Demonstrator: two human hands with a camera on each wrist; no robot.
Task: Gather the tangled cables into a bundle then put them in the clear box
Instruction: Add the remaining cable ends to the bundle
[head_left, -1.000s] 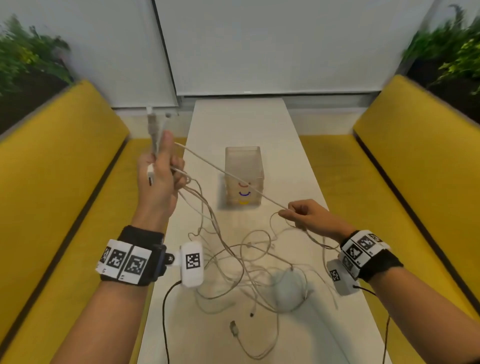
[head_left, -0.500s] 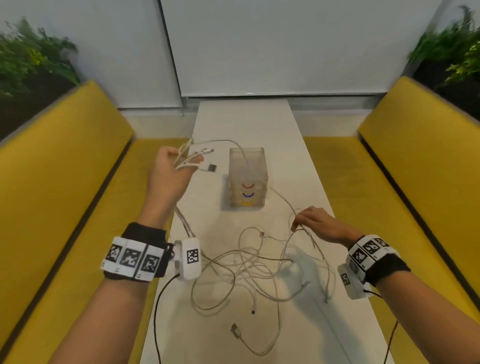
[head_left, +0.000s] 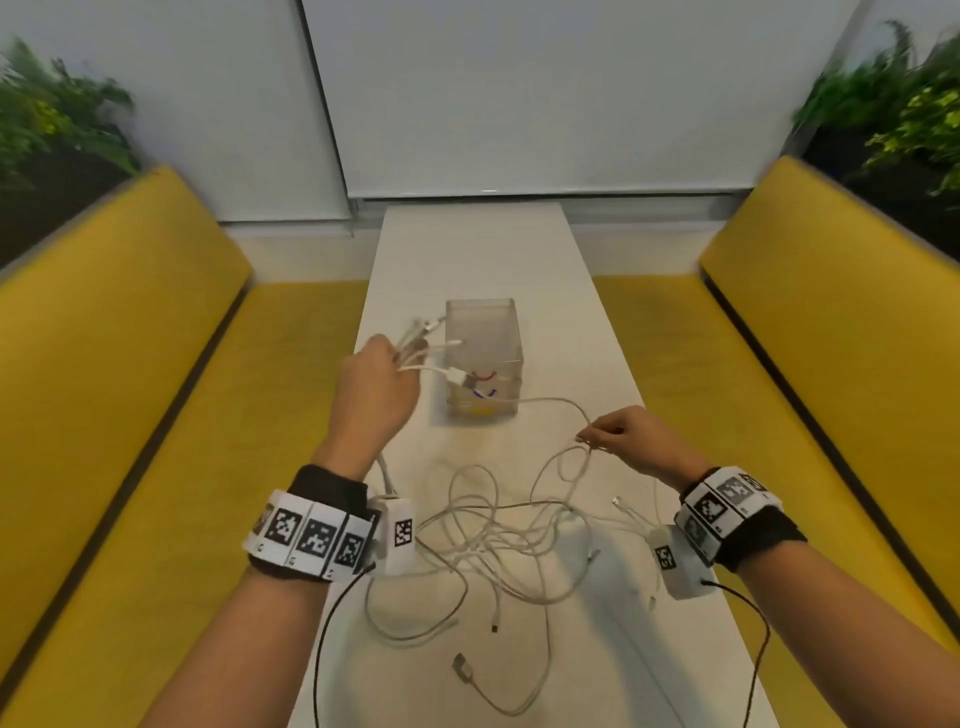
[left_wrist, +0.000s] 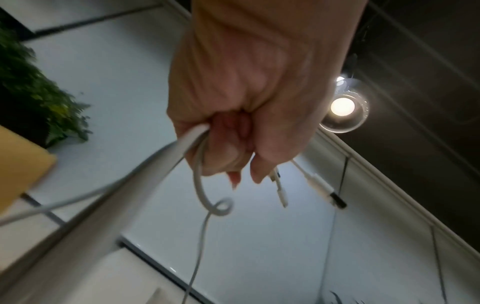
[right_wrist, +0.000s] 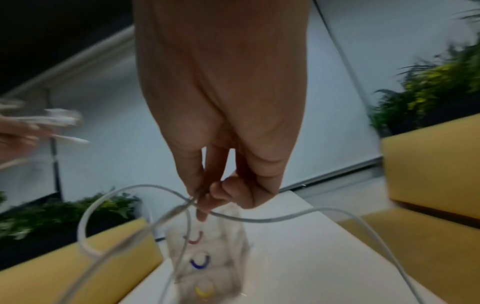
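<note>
A tangle of white cables (head_left: 498, 540) lies on the narrow white table (head_left: 519, 249) in front of me. The clear box (head_left: 483, 358), marked with red, blue and yellow arcs, stands upright beyond it. My left hand (head_left: 376, 384) is raised just left of the box and grips several cable ends, their plugs (head_left: 457, 375) sticking out toward the box; the left wrist view shows the fist (left_wrist: 244, 131) closed round the cords. My right hand (head_left: 618, 434) hovers right of the box and pinches a loop of cable (right_wrist: 197, 202) between thumb and fingertips.
Yellow bench seats (head_left: 156, 364) (head_left: 810, 353) run along both sides of the table. Plants (head_left: 57, 119) stand behind the backrests. A loose USB plug (head_left: 462, 666) lies near the table's front. Black camera leads (head_left: 332, 623) hang from both wrists.
My left hand came down and moved right toward the box with the cable ends. The taut cable between the hands went slack, and my right hand shifted slightly right, still pinching cable.
</note>
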